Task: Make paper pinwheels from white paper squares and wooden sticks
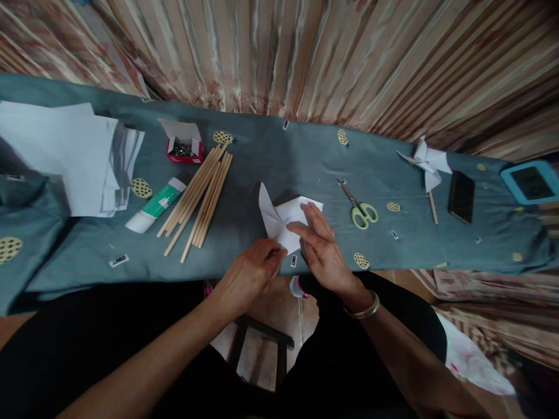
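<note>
Pinching pointed, creased white paper (279, 223) near its edge, our left hand (250, 269) closes. Our right hand (324, 255) touches it, fingers loosely spread.

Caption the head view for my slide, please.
Left hand and right hand on folded paper, between wooden sticks and green-handled scissors.

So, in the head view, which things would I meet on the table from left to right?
Paper stack, green-white tube, wooden sticks, folded white paper, scissors, paper pinwheel, dark phone, blue-framed device.
</note>
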A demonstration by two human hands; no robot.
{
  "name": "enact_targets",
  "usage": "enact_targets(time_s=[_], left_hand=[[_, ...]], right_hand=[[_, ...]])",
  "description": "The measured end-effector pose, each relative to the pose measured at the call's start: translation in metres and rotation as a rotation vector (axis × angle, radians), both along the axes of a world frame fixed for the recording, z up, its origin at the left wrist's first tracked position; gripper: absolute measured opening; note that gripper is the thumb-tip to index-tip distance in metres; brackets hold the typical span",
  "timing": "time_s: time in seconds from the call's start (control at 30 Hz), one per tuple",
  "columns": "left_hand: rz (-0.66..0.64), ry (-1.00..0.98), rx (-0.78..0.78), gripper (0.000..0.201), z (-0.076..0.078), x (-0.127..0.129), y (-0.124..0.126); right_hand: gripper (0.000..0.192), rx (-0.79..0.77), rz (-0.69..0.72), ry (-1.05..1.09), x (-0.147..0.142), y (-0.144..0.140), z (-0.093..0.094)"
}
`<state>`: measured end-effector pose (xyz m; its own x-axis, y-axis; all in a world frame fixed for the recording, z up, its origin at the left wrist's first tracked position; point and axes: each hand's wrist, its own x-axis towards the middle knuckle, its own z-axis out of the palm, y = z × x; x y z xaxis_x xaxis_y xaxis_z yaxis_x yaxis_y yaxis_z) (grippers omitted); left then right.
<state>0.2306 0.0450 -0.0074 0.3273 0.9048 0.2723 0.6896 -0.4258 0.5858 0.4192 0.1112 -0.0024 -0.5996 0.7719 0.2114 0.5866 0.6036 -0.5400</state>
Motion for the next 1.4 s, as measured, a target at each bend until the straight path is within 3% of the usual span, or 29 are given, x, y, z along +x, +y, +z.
enact_targets(time_s=[0.2,0.37,0.47,0.8,1.1,1.4], left_hand=[[-0.022,0.045,0.023,0.019,0.000,-0.001,0.001],[-0.011,0.068,0.024,0.021,0.003,-0.001,0.001],[0.003,0.079,0.059,0.023,0.005,-0.003,0.001],[0.066,0.131,0.076,0.025,0.013,-0.022,0.008],[0.089,0.102,0.098,0.028,0.011,-0.028,0.012],[0.039,0.066,0.198,0.020,0.019,-0.021,0.002]], right_hand=[[0.039,0.026,-0.141,0.046,0.005,0.034,0.009],[0.041,0.045,-0.089,-0.066,0.001,0.062,0.011],[0.038,0.046,-0.129,-0.069,0.003,0.067,0.014],[0.036,-0.191,-0.393,0.073,0.030,0.049,0.017],[0.034,-0.420,-0.381,0.176,0.040,0.035,0.006],[0.038,-0.492,-0.482,0.290,0.026,0.022,0.003]])
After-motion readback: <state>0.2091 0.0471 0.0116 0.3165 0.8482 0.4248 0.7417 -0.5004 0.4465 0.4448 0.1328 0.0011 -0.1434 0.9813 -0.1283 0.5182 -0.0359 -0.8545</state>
